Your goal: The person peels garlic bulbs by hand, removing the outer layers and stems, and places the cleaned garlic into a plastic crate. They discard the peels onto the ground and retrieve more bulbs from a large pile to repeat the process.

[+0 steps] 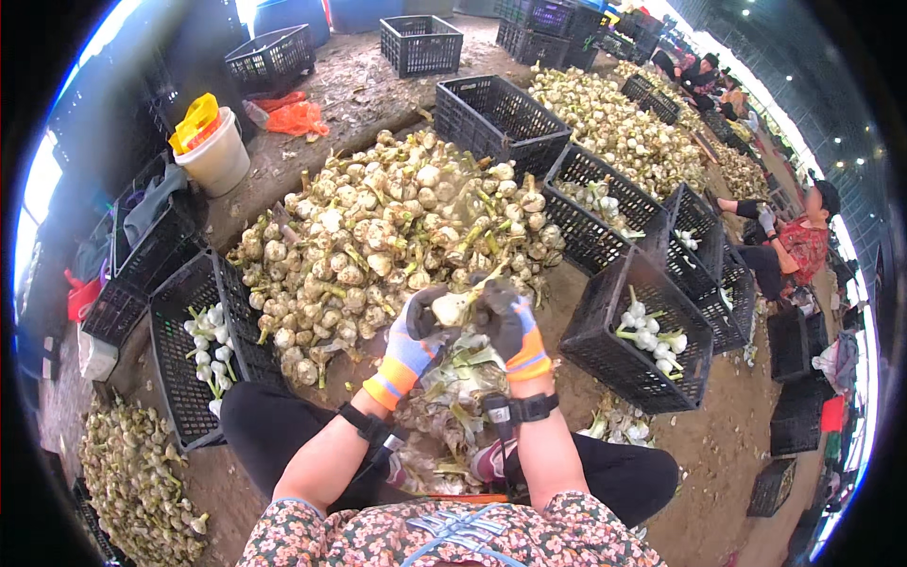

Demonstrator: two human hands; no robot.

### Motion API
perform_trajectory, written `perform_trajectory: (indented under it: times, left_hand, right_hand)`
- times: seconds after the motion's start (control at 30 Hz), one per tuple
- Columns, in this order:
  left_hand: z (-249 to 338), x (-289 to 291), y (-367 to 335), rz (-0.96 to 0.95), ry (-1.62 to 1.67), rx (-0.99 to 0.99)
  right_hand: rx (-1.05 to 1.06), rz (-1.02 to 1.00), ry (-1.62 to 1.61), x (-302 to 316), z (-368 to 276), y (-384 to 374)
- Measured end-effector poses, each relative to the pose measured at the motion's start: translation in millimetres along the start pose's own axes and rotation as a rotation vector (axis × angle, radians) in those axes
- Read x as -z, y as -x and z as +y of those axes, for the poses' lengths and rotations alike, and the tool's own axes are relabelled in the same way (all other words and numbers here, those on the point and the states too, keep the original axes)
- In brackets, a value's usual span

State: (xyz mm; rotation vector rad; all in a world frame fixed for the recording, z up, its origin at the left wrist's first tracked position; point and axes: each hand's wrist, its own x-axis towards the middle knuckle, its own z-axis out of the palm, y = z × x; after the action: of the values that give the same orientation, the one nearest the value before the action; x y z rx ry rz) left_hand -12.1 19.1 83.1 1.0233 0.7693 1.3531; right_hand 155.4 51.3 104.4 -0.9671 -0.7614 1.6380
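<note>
Both gloved hands meet over my lap, around one garlic bulb (454, 309) with part of its stalk showing. My left hand (416, 331) is closed on the bulb's left side. My right hand (508, 326) is closed at its right, by the stalk; the dark fingertips cover part of the bulb. Just beyond them rises a large heap of unpeeled garlic (397, 217), dirty and with cut stalks. Under my hands, between my legs, lie loose peeled skins (463, 387).
At my left a black crate (179, 312) holds several clean white bulbs; another black crate (605, 354) at my right holds more. Empty-looking black crates (501, 118) stand beyond the heap. A white bucket (215, 161) stands far left. Another person (803, 246) sits far right.
</note>
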Motion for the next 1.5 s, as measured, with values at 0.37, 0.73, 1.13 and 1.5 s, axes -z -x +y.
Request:
perform_trajectory:
  times: [0.37,0.73,1.13,1.5]
  left_hand:
    - [13,-18,14,-0.027,0.385,-0.005]
    - [26,-18,14,0.035,0.464,-0.013]
    - [27,-13,20,-0.082,0.088,-0.199]
    - [56,-29,29,-0.025,-0.123,-0.105]
  right_hand:
    - [0.208,-0.015,0.120,-51,-18,53]
    - [0.232,-0.242,0.136,-31,-20,58]
    - [0.077,-0.185,-0.016,-32,-19,54]
    - [0.335,0.027,0.528,-11,-2,51]
